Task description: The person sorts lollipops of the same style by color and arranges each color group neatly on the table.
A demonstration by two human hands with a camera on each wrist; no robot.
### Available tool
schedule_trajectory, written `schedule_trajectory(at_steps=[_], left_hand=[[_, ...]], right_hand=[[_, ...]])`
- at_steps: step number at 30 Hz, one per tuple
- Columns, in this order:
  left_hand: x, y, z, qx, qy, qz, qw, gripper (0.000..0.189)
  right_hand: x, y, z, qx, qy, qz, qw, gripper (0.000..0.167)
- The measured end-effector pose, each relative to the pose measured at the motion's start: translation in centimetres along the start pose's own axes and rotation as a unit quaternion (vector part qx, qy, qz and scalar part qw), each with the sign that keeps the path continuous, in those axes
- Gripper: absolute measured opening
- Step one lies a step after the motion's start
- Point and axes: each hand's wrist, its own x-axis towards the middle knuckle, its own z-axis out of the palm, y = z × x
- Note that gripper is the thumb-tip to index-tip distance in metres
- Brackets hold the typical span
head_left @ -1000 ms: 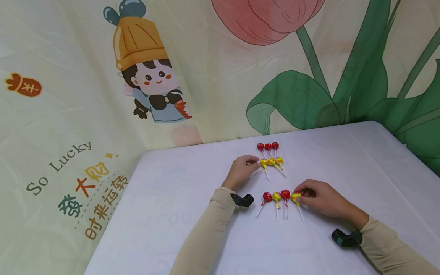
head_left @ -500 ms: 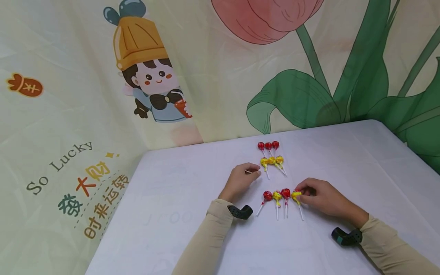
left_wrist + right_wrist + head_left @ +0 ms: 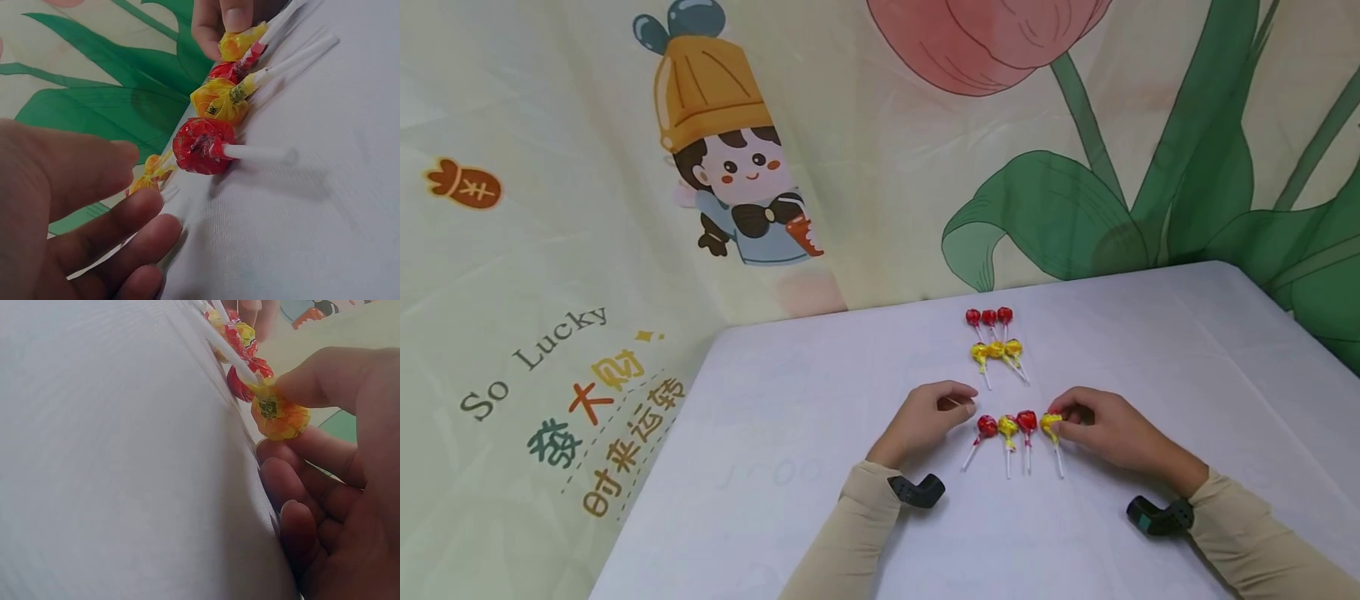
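In the head view, a front row of lollipops lies on the table: a red lollipop [image 3: 987, 427] at its left end, then a yellow one [image 3: 1007, 427], another red one [image 3: 1027, 421] and a yellow lollipop [image 3: 1051, 422] at the right end. My right hand [image 3: 1123, 429] pinches that end yellow lollipop [image 3: 281, 415] by its wrapped head, between thumb and fingers in the right wrist view. Just left of the row is my left hand [image 3: 928, 421], its fingers relaxed and holding nothing. The nearest thing to it is the left-end red lollipop [image 3: 203, 147], apart from the fingertips.
Behind the front row lie three yellow lollipops [image 3: 996, 350], and beyond them three red lollipops [image 3: 989, 317]. The white table [image 3: 790, 400] meets a printed backdrop [image 3: 880, 167] at its far edge. Black cameras sit on both wrists.
My left hand has drawn back from beside the rear yellow lollipops toward the left end of the front row. The right hand stays at the end yellow lollipop.
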Motion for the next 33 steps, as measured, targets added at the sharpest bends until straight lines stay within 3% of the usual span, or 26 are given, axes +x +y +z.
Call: schedule_trajectory(at_steps=[8, 17, 22, 27, 33], left_hand=[[-0.3, -0.3, 0.3, 0.001, -0.027, 0.031, 0.9992, 0.027], [-0.2, -0.4, 0.3, -0.004, -0.033, 0.037, 0.9988, 0.028], [-0.8, -0.6, 0.5, 0.012, -0.042, 0.045, 0.998, 0.029], [-1.3, -1.1, 0.9, 0.04, -0.035, 0.056, 0.997, 0.028], [-0.9, -1.0, 1.2, 0.03, -0.033, 0.064, 0.997, 0.028]], right_hand=[[0.3, -0.1, -0.7, 0.015, 0.008, -0.001, 0.9999, 0.027], [0.8, 0.1, -1.3, 0.024, 0.008, -0.002, 0.9997, 0.026], [0.9, 0.3, -1.0, 0.041, 0.007, 0.002, 0.9992, 0.025], [1.2, 0.3, -0.9, 0.059, -0.009, 0.007, 0.9982, 0.028], [1.8, 0.4, -2.0, 0.068, 0.0, 0.015, 0.9976, 0.031]])
